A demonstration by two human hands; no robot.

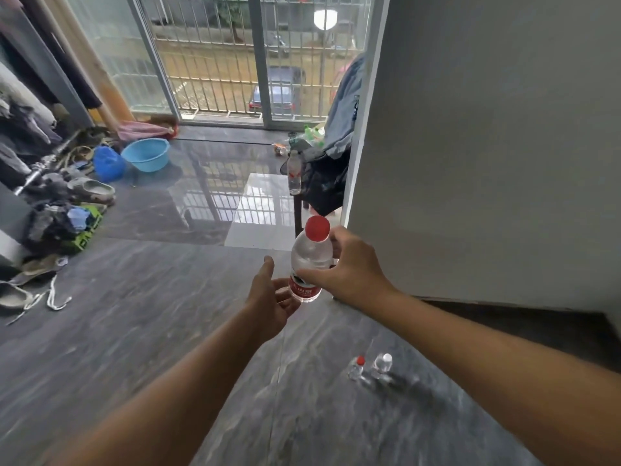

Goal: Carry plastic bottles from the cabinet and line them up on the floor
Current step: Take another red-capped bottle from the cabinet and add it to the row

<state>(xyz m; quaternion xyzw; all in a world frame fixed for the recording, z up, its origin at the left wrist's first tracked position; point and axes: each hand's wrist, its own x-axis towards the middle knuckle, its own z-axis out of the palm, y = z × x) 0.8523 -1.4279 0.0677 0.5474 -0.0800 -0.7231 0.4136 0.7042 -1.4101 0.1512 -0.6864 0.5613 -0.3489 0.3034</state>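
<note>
The right hand [349,267] has its grip curled round a clear plastic bottle [311,260], thumb across the red label and fingers behind the shoulder. The bottle is smooth and rounded, with a red screw cap, and is held upright in the air above the floor [151,331]; whether it holds water I cannot tell. The left hand [272,297] is released, palm turned up and fingers loosely spread just below and beside the bottle's base, possibly brushing it.

Down on the dark, grey-veined glossy floor to the right stand two small clear bottles close together: one with a red cap [357,367] and one with a clear cap [382,364]. Beside them rises a plain matte grey wall [487,146].

Further off, another clear red-labelled bottle [294,173] stands upright on the edge of a dark surface [297,210], next to a crumpled black bag [326,183] and a hanging blue-grey cloth [342,119]. Green-tinted bottles [314,134] cluster behind.

At the left, a round light-blue plastic basin [146,154] sits by a blue bag [107,163], near a grey rubber slipper [90,190] and heaped dark clothing [57,223]. A barred sliding glass door [235,55] closes the far end.
</note>
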